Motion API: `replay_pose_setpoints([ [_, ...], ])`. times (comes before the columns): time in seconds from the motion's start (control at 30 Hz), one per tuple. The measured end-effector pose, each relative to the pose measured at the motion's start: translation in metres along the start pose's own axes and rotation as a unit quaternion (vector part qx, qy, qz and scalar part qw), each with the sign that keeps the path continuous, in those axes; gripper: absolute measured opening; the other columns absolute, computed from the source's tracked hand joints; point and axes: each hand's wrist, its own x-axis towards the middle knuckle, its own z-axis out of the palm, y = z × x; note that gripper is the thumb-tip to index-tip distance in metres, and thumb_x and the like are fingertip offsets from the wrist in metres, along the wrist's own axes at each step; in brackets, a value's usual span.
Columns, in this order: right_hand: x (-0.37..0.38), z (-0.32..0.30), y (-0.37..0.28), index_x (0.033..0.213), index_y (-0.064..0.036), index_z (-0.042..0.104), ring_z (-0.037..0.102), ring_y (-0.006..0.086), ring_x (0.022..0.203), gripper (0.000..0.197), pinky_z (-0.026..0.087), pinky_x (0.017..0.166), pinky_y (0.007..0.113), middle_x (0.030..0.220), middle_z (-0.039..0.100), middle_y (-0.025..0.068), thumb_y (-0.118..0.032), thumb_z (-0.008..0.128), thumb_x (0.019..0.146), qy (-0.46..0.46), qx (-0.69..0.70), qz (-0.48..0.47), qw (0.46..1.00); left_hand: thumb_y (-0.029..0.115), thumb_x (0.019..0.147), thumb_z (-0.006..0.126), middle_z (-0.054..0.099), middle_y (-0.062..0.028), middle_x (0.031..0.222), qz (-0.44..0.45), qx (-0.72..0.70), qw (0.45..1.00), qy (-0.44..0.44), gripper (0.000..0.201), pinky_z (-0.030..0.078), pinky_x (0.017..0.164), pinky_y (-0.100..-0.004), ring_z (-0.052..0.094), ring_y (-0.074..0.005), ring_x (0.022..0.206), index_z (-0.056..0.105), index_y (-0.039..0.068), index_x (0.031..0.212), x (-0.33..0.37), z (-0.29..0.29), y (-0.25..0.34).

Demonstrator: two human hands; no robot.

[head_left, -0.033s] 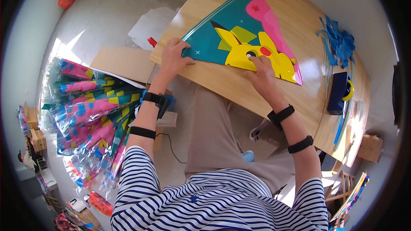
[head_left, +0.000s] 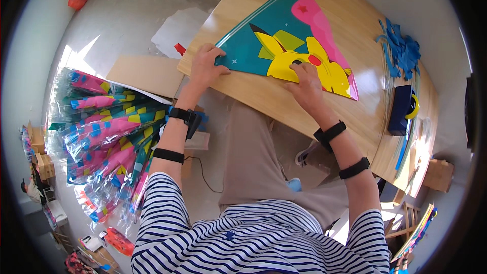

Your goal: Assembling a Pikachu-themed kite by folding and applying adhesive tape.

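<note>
Right hand [head_left: 307, 87]: since the last frame it is shifting slightly leftward and up; the bent fingers are now covering more of the printed eye. Fingertips are resting on the glossy, wedge-shaped teal, pink and yellow printed stack of sheets [head_left: 289, 40]; grip is partly curled, pinch or mere press: cannot tell. Left hand [head_left: 204, 66]: holding position, thumb and fingers parted around the left corner; closure cannot be told. Stack is lying unmoved on the light wood-grain table [head_left: 256, 94], suggesting only the right contact is being adjusted.
</note>
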Motion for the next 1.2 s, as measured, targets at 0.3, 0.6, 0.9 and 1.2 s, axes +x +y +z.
replay_pose_setpoints([
  [0.3,0.032,0.028,-0.013,0.109,-0.0146,0.069,0.052,0.0295,0.111,0.044,0.043,0.094,0.046,0.111,0.054,0.0075,-0.022,0.085,0.069,-0.078,-0.042,0.038,0.995,0.011,0.068,0.085,0.065,-0.0105,0.095,0.057,-0.025,0.997,-0.035,0.029,0.051,0.084,-0.0419,0.062,-0.0322,0.099,0.073,0.004,0.094,0.006,-0.011,-0.005],
  [0.6,0.034,0.027,-0.005,0.098,-0.0158,0.076,0.056,0.0291,0.102,0.030,0.049,0.090,0.042,0.100,0.059,0.0067,-0.024,0.083,0.070,-0.051,0.008,0.025,0.998,-0.001,0.082,0.071,0.068,-0.0156,0.091,0.120,0.022,0.991,-0.054,0.017,0.052,0.080,-0.0442,0.064,-0.0366,0.092,0.071,0.004,0.098,0.013,-0.014,-0.004],
  [0.9,0.038,0.029,-0.006,0.088,-0.0141,0.079,0.061,0.0296,0.099,0.014,0.050,0.088,0.043,0.093,0.066,0.0053,-0.022,0.076,0.077,-0.075,0.020,0.057,0.995,-0.007,0.078,0.070,0.069,-0.0089,0.082,-0.060,-0.124,0.987,-0.081,0.019,0.053,0.074,-0.0304,0.067,-0.0183,0.079,0.071,0.001,0.095,0.023,-0.007,-0.007],
  [1.2,0.047,0.034,0.000,0.087,-0.0101,0.078,0.069,0.0315,0.091,0.012,0.052,0.081,0.045,0.095,0.074,0.0092,-0.018,0.071,0.082,-0.089,0.129,0.179,0.971,-0.005,0.080,0.073,0.068,-0.0017,0.081,-0.149,-0.243,0.947,-0.147,0.016,0.049,0.075,-0.0242,0.060,-0.0080,0.080,0.072,0.002,0.095,0.037,-0.018,-0.021],
])
